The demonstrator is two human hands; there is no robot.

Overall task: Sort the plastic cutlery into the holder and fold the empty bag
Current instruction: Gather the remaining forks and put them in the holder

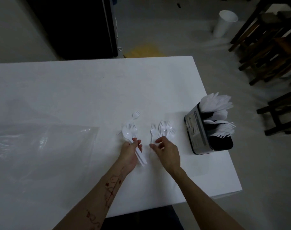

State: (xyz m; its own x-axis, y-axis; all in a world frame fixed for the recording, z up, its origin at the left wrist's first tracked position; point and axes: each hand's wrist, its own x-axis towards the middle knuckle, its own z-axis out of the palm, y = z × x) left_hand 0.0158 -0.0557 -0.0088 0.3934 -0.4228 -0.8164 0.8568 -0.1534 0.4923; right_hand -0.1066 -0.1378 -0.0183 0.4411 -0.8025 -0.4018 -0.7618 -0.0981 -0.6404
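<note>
Near the right edge of the worktop (91, 90) a dark holder (206, 135) is stood, already loaded with white knives or spoons at its far end and forks at its near end. A bundle of spoons (133, 141), with at least one fork among them, is grasped in the left hand (130, 153), handles pointing back toward the person. Loose forks (163, 130) are laid just beyond the right hand (164, 148), tines away and long axes running away from the person; its fingers are curled over their handles, though whether any is actually pinched cannot be told in the dim view. One more fork (136, 114) is left lying apart, farther out. The holder is placed to the right of both hands, nearer the right one, so the forks would probably be carried that way. An emptied clear bag (42, 138) is spread flat at the left, not yet folded.
</note>
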